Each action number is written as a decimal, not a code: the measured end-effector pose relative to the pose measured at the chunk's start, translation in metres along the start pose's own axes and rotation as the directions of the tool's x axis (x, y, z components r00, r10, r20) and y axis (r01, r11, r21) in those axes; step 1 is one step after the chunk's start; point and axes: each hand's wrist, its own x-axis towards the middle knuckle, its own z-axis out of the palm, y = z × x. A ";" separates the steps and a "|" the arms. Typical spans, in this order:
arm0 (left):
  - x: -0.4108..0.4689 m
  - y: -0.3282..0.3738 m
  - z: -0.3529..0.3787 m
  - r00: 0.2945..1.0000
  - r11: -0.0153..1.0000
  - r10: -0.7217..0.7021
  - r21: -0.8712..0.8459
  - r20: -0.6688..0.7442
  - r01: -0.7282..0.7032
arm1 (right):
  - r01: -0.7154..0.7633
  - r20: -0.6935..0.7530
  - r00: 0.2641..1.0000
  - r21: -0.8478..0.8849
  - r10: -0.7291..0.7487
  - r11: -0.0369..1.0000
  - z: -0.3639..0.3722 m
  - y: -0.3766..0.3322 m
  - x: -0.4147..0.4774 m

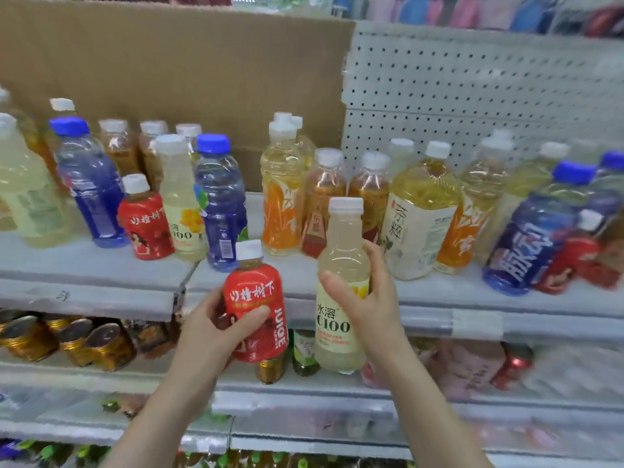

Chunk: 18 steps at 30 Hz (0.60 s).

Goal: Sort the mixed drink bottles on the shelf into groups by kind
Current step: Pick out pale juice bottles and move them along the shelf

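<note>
The left hand point(216, 329) holds a small red juice bottle point(255, 309), with fingers and thumb wrapped round its middle. The right hand point(368, 298) grips a taller pale lemon bottle point(341, 298) the same way. Both bottles are upright, side by side but not touching. They are in the air just in front of the front edge of the shelf point(439, 292).

Many more bottles stand mixed up on the shelf. Toward the left end is one more red bottle point(147, 224), and right beside it one more pale bottle point(179, 204). Two blue bottles point(87, 184) with blue caps stand there, one on each side of that pair.

Near the middle stands one orange-label bottle point(282, 197), then two small brown tea bottles point(324, 197), then one big yellow bottle point(418, 214) with a white label, then a second orange-label one. Toward the right end two more blue-capped bottles lean over.

A cardboard sheet point(169, 62) stands along the back edge. Gold cans point(67, 342) sit on the shelf below, too blurry to count.
</note>
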 end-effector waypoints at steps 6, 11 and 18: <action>0.021 0.016 0.040 0.988 0.992 0.083 0.081 0.132 -0.094 | -0.017 -0.173 0.985 -0.080 0.003 0.997 -0.032 -0.012 -0.021; 0.054 0.023 0.075 0.968 0.938 0.206 0.253 0.145 -0.238 | -0.008 -0.231 0.973 -0.104 -0.016 0.994 -0.064 -0.022 -0.022; 0.083 0.013 0.082 0.960 0.850 0.266 0.449 0.088 -0.276 | 0.001 -0.231 0.972 -0.139 -0.034 0.990 -0.089 -0.028 -0.012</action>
